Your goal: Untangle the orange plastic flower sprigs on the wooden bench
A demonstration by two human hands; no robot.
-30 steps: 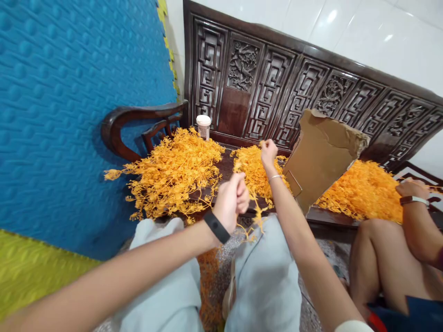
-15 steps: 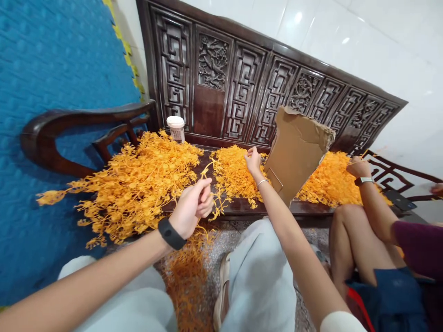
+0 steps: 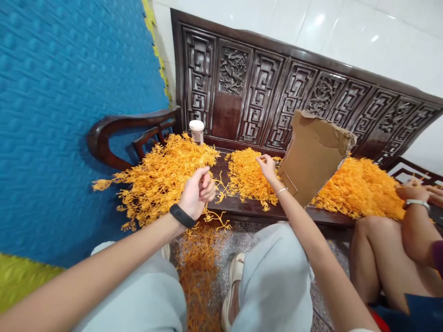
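Observation:
My left hand (image 3: 198, 191), with a black band at the wrist, is closed, thumb over curled fingers. It is in front of a large heap of orange branched plastic pieces (image 3: 155, 180); anything inside the fingers is hidden. Thin orange strands (image 3: 221, 186) show just right of it. My right hand (image 3: 267, 167) reaches over a smaller orange pile (image 3: 247, 173), thumb and fingertips pinched together. Whatever it pinches is too small to make out. Right beside that hand a torn brown cardboard sheet (image 3: 313, 157) leans upright between the piles.
A dark carved wooden bench (image 3: 228, 113) carries the piles and a white-lidded cup (image 3: 197, 131). Another person's hands (image 3: 415, 191) work at the right-hand orange pile (image 3: 360, 189). Orange scraps (image 3: 199, 263) lie on the floor between my legs. A blue mat (image 3: 69, 115) is at left.
The view has shifted, so the bench appears further right. The orange sprig that stuck up above my left thumb no longer shows there. The other person's hands have come together.

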